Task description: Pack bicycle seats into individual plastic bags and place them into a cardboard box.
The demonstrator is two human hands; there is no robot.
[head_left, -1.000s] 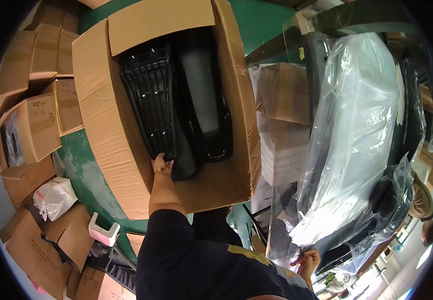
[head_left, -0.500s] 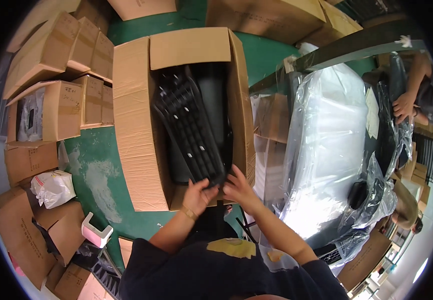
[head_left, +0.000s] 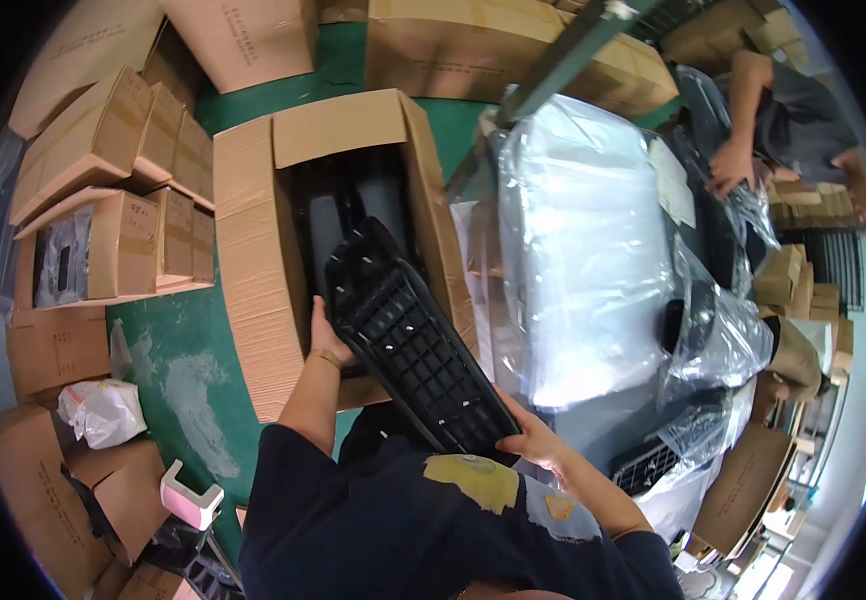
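Black plastic, ribbed and slotted like a grille, makes up the long panel (head_left: 415, 345) that both hands carry: it slants from the mouth of the open cardboard carton (head_left: 253, 270) down toward the person's chest, its upper end just over the carton's opening and its lower end well clear of it. The left hand (head_left: 325, 338) cups the panel's left edge near the carton's inner wall, fingers curled behind the part so that only the thumb side shows; the right hand (head_left: 531, 437) grips the lower end, fingers (head_left: 513, 440) wrapped around the rim and pressed together. Judged from how it lies, the panel is about halfway out of the carton, and more dark moulded parts (head_left: 328, 215) remain inside (how many cannot be told, since they sit in shadow). Nothing shows yet where the lifted piece is to go. The carton stands on a green painted floor (head_left: 178, 375), worn pale in patches, crowded with stacked brown boxes (head_left: 118, 175) on the left, a crumpled white bag (head_left: 103, 412) and a small pink tape dispenser (head_left: 191, 496). To the right lie large parts in clear plastic wrap (head_left: 588, 250), and beyond them another person's hand (head_left: 728, 165) works at a wrapped piece.
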